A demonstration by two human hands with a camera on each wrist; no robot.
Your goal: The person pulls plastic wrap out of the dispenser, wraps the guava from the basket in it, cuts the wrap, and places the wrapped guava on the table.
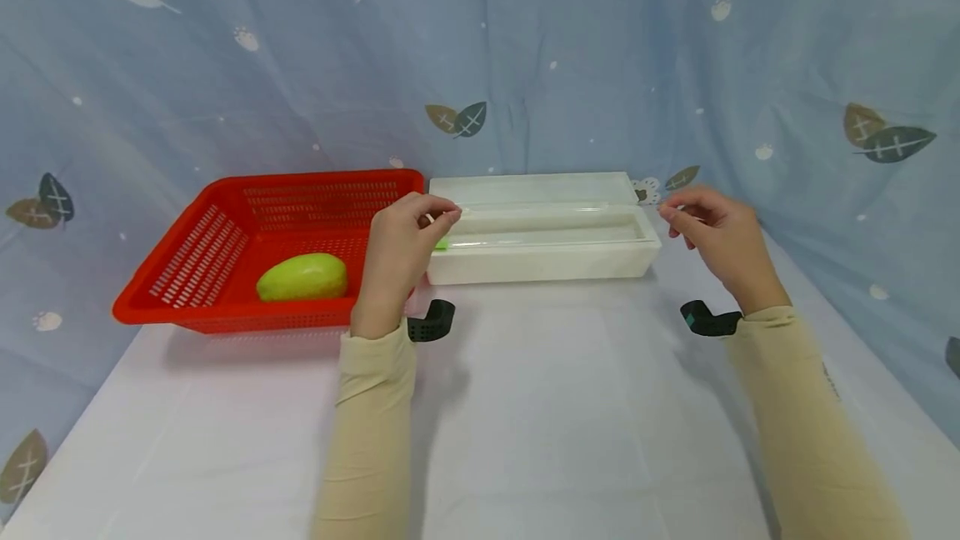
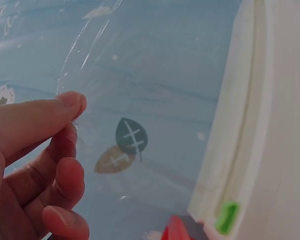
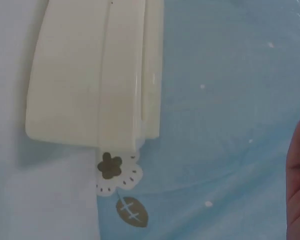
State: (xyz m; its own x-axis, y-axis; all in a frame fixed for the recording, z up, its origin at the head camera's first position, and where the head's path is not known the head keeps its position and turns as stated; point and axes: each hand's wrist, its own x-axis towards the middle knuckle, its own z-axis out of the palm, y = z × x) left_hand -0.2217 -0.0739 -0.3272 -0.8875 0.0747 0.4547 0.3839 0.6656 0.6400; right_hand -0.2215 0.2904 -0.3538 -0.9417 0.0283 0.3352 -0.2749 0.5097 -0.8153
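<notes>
A long white cling film dispenser sits on the table with its lid tipped back. My left hand is raised over the dispenser's left end, thumb and index finger pinching the edge of clear cling film. Beyond the right end, my right hand has its thumb and index finger together, pinching the film's other side; the film is barely visible there. Only part of that hand enters the right wrist view. A green slider sits at the dispenser's left end.
To the left stands a red plastic basket with a smooth yellow-green fruit inside. My left forearm passes close to its right side. A blue patterned cloth hangs behind the white tabletop.
</notes>
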